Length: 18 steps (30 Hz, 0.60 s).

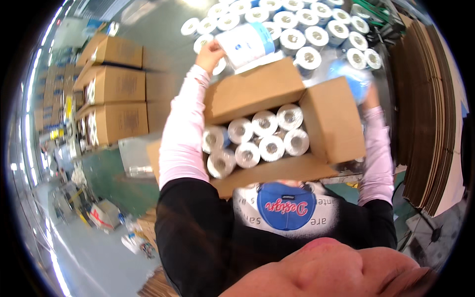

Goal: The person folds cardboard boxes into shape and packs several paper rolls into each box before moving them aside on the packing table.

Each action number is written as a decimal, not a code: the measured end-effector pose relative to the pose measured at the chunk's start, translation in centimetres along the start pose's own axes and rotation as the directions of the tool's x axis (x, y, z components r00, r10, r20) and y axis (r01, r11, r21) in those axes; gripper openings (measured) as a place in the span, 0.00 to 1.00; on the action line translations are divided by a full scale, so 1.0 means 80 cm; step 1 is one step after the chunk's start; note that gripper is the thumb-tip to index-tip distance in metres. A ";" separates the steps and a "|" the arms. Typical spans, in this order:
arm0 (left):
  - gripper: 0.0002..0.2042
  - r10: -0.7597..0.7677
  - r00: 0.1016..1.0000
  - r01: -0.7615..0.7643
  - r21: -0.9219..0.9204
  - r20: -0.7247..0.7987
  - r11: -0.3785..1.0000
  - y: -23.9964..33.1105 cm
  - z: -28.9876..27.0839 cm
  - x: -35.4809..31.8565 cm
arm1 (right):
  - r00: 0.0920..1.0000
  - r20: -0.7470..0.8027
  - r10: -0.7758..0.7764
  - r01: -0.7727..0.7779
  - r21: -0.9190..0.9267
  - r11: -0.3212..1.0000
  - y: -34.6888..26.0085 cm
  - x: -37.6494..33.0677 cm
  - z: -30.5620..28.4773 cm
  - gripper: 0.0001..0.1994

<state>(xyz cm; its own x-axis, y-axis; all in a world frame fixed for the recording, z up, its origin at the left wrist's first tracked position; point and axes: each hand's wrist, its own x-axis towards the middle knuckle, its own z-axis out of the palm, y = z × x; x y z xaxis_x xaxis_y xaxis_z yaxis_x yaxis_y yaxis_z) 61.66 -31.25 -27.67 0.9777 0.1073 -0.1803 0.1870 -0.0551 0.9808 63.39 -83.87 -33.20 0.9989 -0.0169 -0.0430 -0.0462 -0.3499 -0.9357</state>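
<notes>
An open cardboard box (pixel 332 123) stands in front of me, its flaps folded out. Several white film-wrapped rolls (pixel 271 148) stand upright in it in two rows, with their hollow cores facing up. Beyond the far flap, my left hand (pixel 210 57) is closed on the left edge of a white and blue printed packet (pixel 242 45). Past the box's right flap, my right hand (pixel 371 97) is at a light-blue thing (pixel 352 79) and seems to grip it. Motion blurs both the hand and that thing, so its kind does not show.
Many more blue and white rolls (pixel 308 58) crowd the far side of the metal table (pixel 166 29). Filled cardboard boxes (pixel 123 84) line up at the left. Flattened cardboard sheets (pixel 425 114) stand stacked at the right. A grey floor (pixel 99 262) shows at the lower left.
</notes>
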 end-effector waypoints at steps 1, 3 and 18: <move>0.16 0.074 0.996 -0.062 -0.216 0.048 0.974 0.046 0.000 -0.039 | 1.000 -0.006 -0.030 0.031 0.166 0.986 -0.035 0.011 -0.017 0.22; 0.18 0.151 0.923 -0.107 -0.140 0.353 0.984 0.075 -0.080 -0.114 | 0.973 0.153 -0.170 0.095 0.410 0.907 -0.126 0.024 -0.009 0.23; 0.19 -0.403 0.784 -0.333 0.868 0.472 0.369 -0.012 -0.038 -0.348 | 0.129 0.978 -0.161 0.754 0.009 0.656 -0.203 -0.277 0.302 0.27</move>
<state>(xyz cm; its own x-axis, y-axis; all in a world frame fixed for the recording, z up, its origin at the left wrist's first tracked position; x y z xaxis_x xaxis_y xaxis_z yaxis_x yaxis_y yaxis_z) 33.96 -31.20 -23.41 0.7365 -0.3625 -0.5711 -0.1741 -0.9174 0.3577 42.03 -55.17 -25.55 0.1370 0.9707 -0.1973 0.7234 -0.2341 -0.6496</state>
